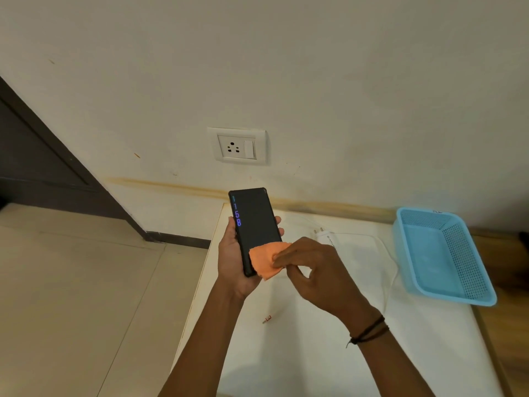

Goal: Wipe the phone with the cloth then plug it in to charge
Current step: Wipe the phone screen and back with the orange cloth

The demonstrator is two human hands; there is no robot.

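Note:
My left hand (232, 262) holds a black phone (254, 222) upright above the table's left edge, screen toward me, with blue clock digits glowing along its left side. An orange cloth (264, 260) lies pressed on the lower part of the screen, pinched in my right hand (312, 270). Behind my right hand, a white charger plug (325, 234) lies on the white table (300, 353); its white cable (390, 285) loops to the right. The cable's small red-tipped connector (266, 320) rests near the table's left side.
A white wall socket with a switch (237, 146) sits on the wall above the table. A light blue mesh basket (442, 255) stands at the table's right end. Beige floor tiles and a dark door frame lie to the left.

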